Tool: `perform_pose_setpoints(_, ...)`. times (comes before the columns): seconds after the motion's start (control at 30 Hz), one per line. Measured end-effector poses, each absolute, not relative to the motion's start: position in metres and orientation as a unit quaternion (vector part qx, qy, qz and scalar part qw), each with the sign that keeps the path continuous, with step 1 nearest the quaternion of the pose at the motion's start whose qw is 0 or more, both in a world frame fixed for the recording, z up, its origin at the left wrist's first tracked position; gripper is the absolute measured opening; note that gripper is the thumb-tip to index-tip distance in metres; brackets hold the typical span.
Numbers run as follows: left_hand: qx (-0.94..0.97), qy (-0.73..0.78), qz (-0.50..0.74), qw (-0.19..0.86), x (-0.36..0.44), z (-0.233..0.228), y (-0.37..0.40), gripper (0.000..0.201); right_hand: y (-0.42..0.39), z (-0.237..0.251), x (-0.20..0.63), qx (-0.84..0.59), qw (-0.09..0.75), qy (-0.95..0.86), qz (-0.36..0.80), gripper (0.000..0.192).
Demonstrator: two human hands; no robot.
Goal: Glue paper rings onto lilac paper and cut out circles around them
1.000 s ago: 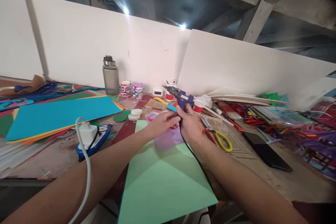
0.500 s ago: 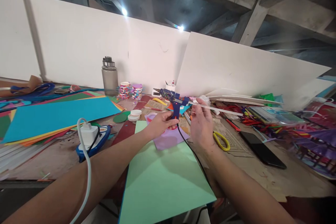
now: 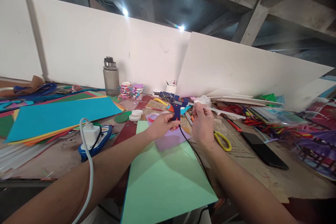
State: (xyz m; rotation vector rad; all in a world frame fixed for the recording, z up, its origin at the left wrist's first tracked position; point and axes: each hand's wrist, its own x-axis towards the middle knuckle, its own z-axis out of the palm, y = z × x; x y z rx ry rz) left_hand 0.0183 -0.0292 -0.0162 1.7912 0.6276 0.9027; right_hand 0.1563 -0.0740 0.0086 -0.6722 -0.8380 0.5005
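Observation:
My left hand (image 3: 164, 125) is closed around the handle of a blue hot glue gun (image 3: 176, 104), whose nozzle points left. A long whitish glue stick (image 3: 223, 112) sticks out of the gun's back end toward the right. My right hand (image 3: 203, 122) pinches this stick just behind the gun, with fingers bent around it. From the handle a black cord (image 3: 195, 154) runs down over a light green sheet (image 3: 168, 182). Under the gun lies a piece of purple paper (image 3: 170, 141), partly hidden by my left hand.
A blue power strip (image 3: 103, 140) with a white plug stands at left beside stacked coloured sheets (image 3: 63, 112). A grey bottle (image 3: 111, 78) stands at the back. On the right lie yellow-handled scissors (image 3: 223, 142), a black phone (image 3: 264, 150) and a clear plastic box (image 3: 275, 115).
The glue gun has dipped slightly. My right hand's fingers have closed in on the glue stick, where before they were more spread. The whole view has shifted a little.

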Motion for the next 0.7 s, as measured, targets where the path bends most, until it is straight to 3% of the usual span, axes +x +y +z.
perform_pose_setpoints(0.13, 0.730, 0.258, 0.381, 0.506, 0.019, -0.017, -0.029, 0.038, -0.071, 0.003, 0.160, -0.338, 0.801, -0.412, 0.273, 0.032)
perform_pose_setpoints(0.37, 0.749, 0.242, 0.359, 0.501, 0.020, -0.017, -0.030, 0.034, -0.068, -0.015, 0.159, -0.452, 0.638, -0.558, 0.278, 0.036)
perform_pose_setpoints(0.53, 0.767, 0.243, 0.344, 0.484, 0.018, -0.022, -0.025, 0.030, -0.069, -0.015, 0.161, -0.478, 0.635, -0.551, 0.256, 0.028)
perform_pose_setpoints(0.7, 0.790, 0.302, 0.353, 0.400, 0.010, -0.022, -0.020, 0.039, -0.080, -0.003, 0.195, -0.545, 0.622, -0.524, 0.203, 0.029)
